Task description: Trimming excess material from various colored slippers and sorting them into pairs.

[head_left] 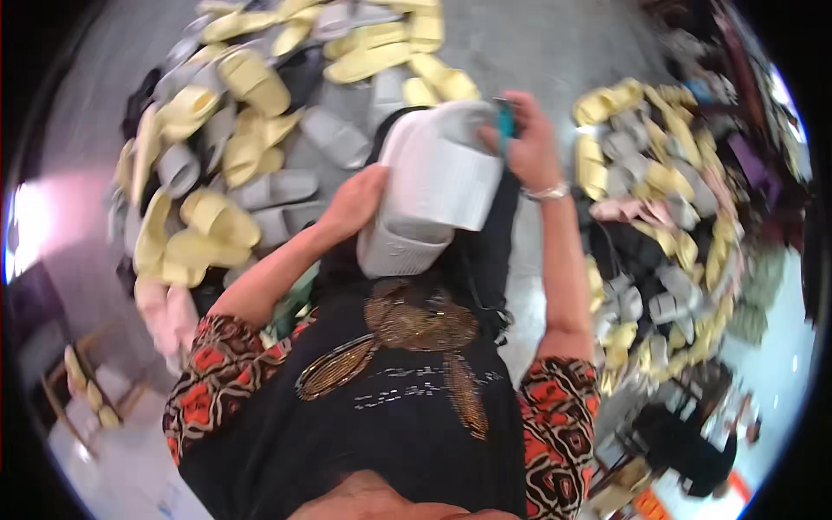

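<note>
Slippers of pale grey, foam-like material with broad ribbed straps (464,182), at least two and overlapping, sit between our hands above our black-clothed lap. Our left grip (360,201) is closed against their left side, fingers bent over the edge. Our right grip (533,146) is pinched around a small teal object (503,126) at their upper right end; blur keeps us from telling what it is, or whether those fingers also touch the foam.

We judge the handling of these slippers to be under way: they are in hand, not set down. On the grey floor (542,39) lie a large left heap of yellow and grey slippers (253,82), with pink ones (180,314) at its near edge, and a right heap of yellow, grey, pink and black footwear (592,169). Plenty seems left loose, though we cannot tell which heap, if either, counts as done.

As for writing, we find no brand or label readable on the slippers. Our black top (251,455) has shiny letter-like rows beside a gold sequin figure (420,319), too blurred to make out, and the orange panel (650,504) at the lower right is equally unreadable
</note>
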`<state>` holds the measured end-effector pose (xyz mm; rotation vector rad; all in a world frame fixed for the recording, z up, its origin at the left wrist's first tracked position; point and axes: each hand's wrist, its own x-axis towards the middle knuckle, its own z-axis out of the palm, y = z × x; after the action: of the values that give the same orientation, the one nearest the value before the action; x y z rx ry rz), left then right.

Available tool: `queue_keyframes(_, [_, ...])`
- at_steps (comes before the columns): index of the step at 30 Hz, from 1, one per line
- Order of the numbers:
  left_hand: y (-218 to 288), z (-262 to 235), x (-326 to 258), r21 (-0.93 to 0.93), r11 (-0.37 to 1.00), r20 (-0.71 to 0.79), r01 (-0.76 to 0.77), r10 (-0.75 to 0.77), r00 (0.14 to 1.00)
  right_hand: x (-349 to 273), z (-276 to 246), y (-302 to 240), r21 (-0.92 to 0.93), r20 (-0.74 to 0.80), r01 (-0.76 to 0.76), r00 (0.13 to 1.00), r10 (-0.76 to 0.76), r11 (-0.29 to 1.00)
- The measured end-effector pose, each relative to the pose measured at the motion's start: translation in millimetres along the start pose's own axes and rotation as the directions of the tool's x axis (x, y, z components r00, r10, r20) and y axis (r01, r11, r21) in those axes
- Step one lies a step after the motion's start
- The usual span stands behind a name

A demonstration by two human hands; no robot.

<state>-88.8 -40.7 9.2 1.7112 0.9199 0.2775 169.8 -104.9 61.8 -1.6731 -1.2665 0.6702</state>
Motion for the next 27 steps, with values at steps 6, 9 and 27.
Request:
queue_keyframes(6, [-1, 2, 5, -0.242, 0.968, 0.072, -0.066, 0.086, 0.994, -6, 20, -16, 0.087, 0.003, -0.011, 1.0, 0.011, 0.996])
queue_keyframes(9, [3, 6, 6, -0.318, 0.947, 0.129, -0.047, 0.092, 0.987, -13, 8, -8, 0.145, 0.049, -0.092, 0.995, 0.085, 0.985])
queue_keyframes(27, [3, -6, 20, -0.454, 0.891, 0.126, 0.019, 0.043, 0.991, -14, -26, -17, 0.334, 0.154, -0.377, 0.926, 0.344, 0.864])
